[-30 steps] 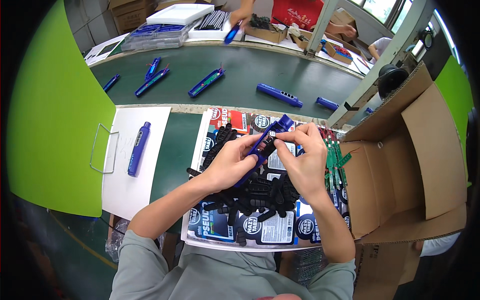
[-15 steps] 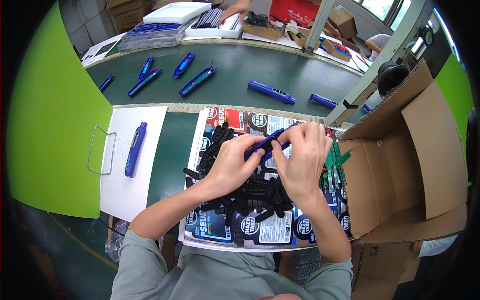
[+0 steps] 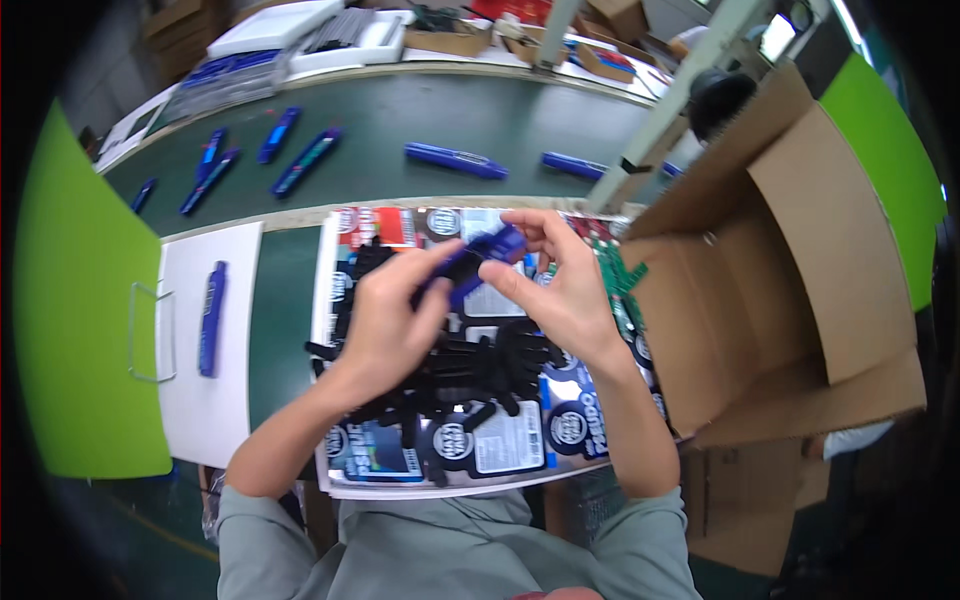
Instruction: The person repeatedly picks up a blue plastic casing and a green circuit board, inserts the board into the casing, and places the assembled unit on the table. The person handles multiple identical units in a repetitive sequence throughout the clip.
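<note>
My left hand (image 3: pixel 390 315) is closed round the near end of a blue plastic pen-shaped casing (image 3: pixel 490 248), held tilted above the sheet-covered board. At its far end, the thumb and fingers of my right hand (image 3: pixel 560 285) grip it too. A dark hollow shows along the casing; motion blur hides what lies inside. Below my hands is a loose pile of small black ribbed pieces (image 3: pixel 480 365). Several narrow green circuit boards (image 3: pixel 620 280) lie just right of my right hand.
An open cardboard box (image 3: pixel 715 350) stands at the right. On the left, a blue pen-shaped unit (image 3: pixel 212 320) lies on white paper (image 3: pixel 240 390) beside a lime-green panel (image 3: pixel 90 330). Several blue units lie on the green belt (image 3: pixel 370 115) beyond, past a metal post (image 3: pixel 690 90).
The view has shifted, so the surroundings sit further left and higher. My hands have turned the blue casing, and my right fingers have moved to its far end. The co-worker's hand is out of view.
</note>
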The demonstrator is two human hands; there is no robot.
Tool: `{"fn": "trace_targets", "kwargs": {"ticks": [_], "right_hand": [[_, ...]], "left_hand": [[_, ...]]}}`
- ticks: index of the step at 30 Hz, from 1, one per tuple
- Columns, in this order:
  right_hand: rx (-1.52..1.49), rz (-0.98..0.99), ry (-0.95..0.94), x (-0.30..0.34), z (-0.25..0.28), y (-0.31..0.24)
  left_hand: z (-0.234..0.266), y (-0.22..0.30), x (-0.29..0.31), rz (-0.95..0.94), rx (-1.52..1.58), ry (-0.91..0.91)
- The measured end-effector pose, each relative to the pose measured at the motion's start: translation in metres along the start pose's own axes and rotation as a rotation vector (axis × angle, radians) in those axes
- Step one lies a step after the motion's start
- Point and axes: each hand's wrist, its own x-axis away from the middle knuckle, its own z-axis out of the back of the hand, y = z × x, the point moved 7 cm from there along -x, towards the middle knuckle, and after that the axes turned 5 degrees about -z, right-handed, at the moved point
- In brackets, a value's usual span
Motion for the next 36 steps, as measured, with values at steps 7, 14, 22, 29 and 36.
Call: {"fn": "trace_targets", "kwargs": {"ticks": [7, 14, 22, 29, 36], "right_hand": [[0.489, -0.229, 0.335, 0.026, 0.131, 0.071], [0.707, -0.324, 0.163, 0.032, 0.117, 0.098], [0.688, -0.349, 0.193, 0.021, 0.101, 0.103], [0.409, -0.044, 0.352, 0.031, 0.108, 0.006], [-0.201, 0.014, 0.195, 0.035, 0.049, -0.039]], "left_hand": [[0.01, -0.023, 0.0, 0.424, 0.482, -0.024], [0.004, -0.018, 0.002, 0.469, 0.531, -0.065], [-0.004, -0.022, 0.005, 0.466, 0.566, -0.111], [-0.01, -0.024, 0.008, 0.426, 0.56, -0.159], [-0.016, -0.018, 0.009, 0.43, 0.755, -0.14]]}}
